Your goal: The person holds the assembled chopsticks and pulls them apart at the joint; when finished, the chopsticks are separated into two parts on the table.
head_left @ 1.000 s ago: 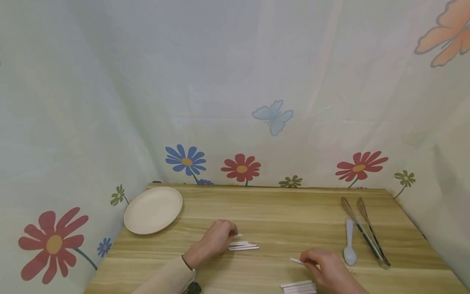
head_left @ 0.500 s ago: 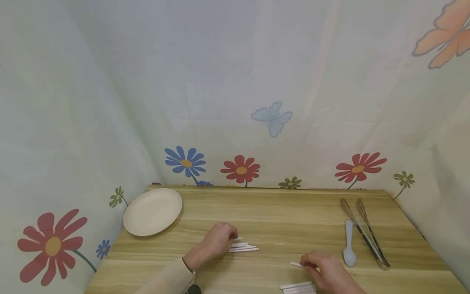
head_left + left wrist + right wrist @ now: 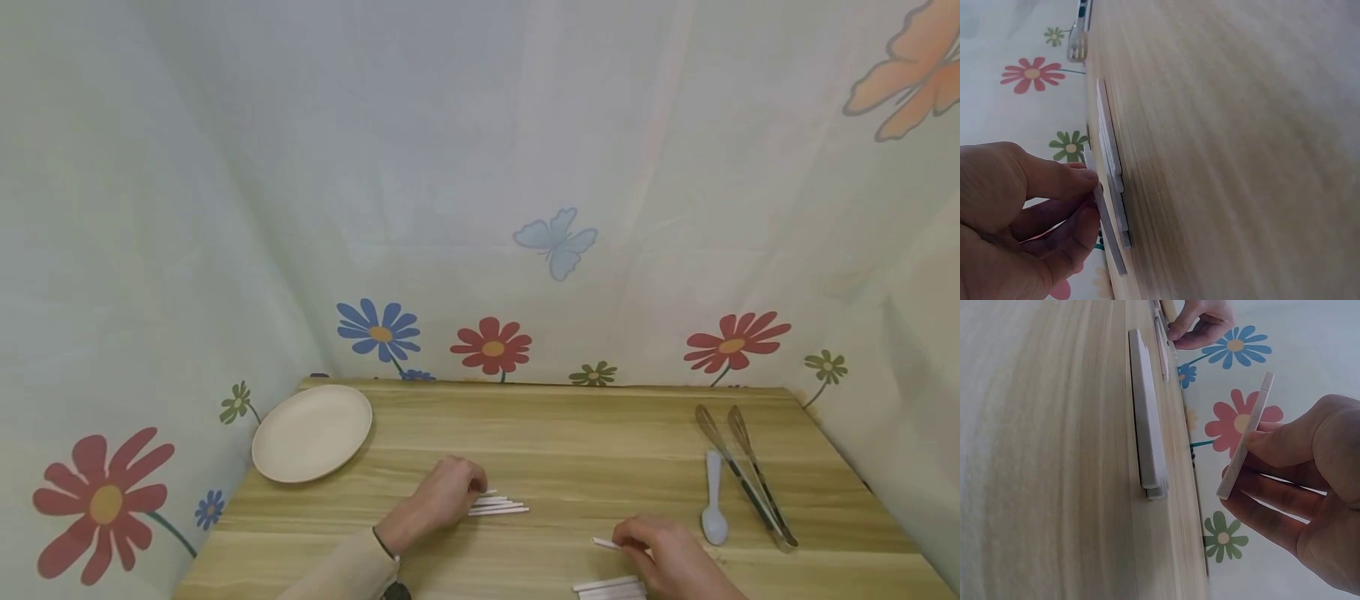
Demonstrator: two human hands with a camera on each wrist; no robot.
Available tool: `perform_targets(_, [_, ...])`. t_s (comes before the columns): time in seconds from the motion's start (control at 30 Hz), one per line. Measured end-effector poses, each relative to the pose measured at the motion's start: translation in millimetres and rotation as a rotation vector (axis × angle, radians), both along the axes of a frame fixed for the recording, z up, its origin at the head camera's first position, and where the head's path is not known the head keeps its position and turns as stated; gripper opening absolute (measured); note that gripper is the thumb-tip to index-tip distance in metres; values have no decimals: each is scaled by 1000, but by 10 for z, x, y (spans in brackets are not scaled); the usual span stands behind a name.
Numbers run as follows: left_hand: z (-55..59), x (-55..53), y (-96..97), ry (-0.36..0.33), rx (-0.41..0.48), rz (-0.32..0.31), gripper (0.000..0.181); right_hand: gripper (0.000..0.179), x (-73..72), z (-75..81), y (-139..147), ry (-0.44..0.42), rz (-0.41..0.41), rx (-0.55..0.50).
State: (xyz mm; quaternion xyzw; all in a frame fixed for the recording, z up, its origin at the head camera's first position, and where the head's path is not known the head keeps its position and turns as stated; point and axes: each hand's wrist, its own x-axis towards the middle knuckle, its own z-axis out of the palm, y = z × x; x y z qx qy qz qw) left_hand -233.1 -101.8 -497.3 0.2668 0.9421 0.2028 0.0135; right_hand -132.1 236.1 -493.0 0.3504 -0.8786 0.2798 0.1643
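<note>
Between thumb and fingertips, my left hand (image 3: pixel 442 493) pinches a thin white stick (image 3: pixel 1110 228), just behind a row of similar white sticks (image 3: pixel 498 507) on the wooden table. In the left wrist view the held stick lies nearly parallel to that row (image 3: pixel 1109 144), with a narrow gap between. My right hand (image 3: pixel 667 552) pinches another white stick (image 3: pixel 1249 434) above the table, tilted in the right wrist view. Close by, at the front edge of the head view, lies a second group of white sticks (image 3: pixel 611 587), partly cut off by the frame.
A round cream plate (image 3: pixel 313 433) lies at the table's back left. On the right are a pale blue spoon (image 3: pixel 713 500) and metal tongs (image 3: pixel 765 492). A flowered curtain (image 3: pixel 420 208) hangs behind and at both sides of the table (image 3: pixel 555 433).
My left hand has brought its white stick slightly nearer to the row in front of it. The right hand stays almost still with its stick.
</note>
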Motion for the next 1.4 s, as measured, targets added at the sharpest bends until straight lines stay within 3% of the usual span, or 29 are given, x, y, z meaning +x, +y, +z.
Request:
perform_targets(0.23, [0,7,-5,-6,-16,-3,12,26,-11,-14,-1,4,21,-6])
perform_targets(0.57, [1,15,0,0,4,-16,13,23,11,41,-32,-87,-6,24])
perform_targets(0.97, [15,50,20,0,-4,-8,12,22,20,32,-33,-64,8,38])
perform_targets(1.27, [-21,25,25,41,-23,-15,12,20,12,26,-36,-116,16,48])
perform_targets(1.4, [-33,19,24,26,-25,-8,12,19,10,27,-37,-135,12,51])
